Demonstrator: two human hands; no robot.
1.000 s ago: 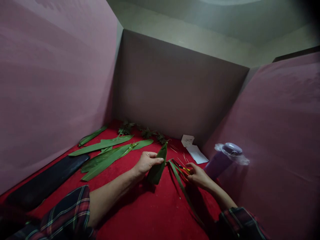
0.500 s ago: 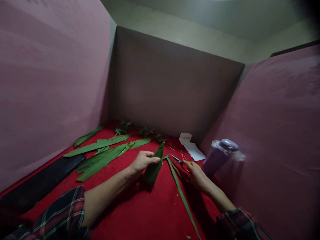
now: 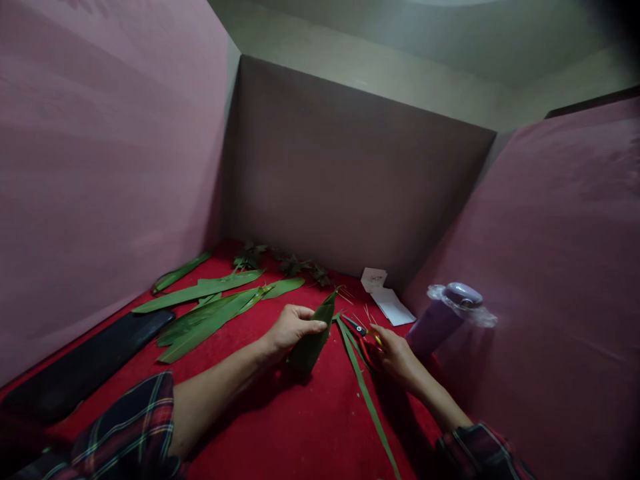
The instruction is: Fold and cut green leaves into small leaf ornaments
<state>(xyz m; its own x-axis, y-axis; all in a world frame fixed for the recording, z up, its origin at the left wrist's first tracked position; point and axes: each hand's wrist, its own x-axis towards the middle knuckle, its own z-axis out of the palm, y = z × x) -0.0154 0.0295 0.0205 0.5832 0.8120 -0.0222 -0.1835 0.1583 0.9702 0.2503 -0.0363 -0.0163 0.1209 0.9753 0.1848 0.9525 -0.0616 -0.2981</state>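
Observation:
My left hand (image 3: 295, 328) pinches a folded green leaf (image 3: 315, 340) between thumb and fingers, its narrow tip pointing up and away. To the right, my right hand (image 3: 395, 350) is closed on a pair of scissors (image 3: 361, 330) with red and yellow handles. The blades point left toward the leaf and are apart from it. Cut green leaf strips (image 3: 367, 393) lie between my hands, below the scissors, and run toward the front. Several thin sticks (image 3: 367, 313) are scattered just beyond the scissors.
Long green leaves (image 3: 215, 320) lie at the left beside a black flat case (image 3: 90, 363). Leafy sprigs (image 3: 290, 263) line the back. White papers (image 3: 393, 307) and a purple bottle (image 3: 435, 320) with clear plastic around it stand right. Pink walls flank the red cloth (image 3: 280, 427).
The view has shifted slightly. My right fingers have moved a little on the scissors, showing more of the yellow handle. The leaf stays in my left hand.

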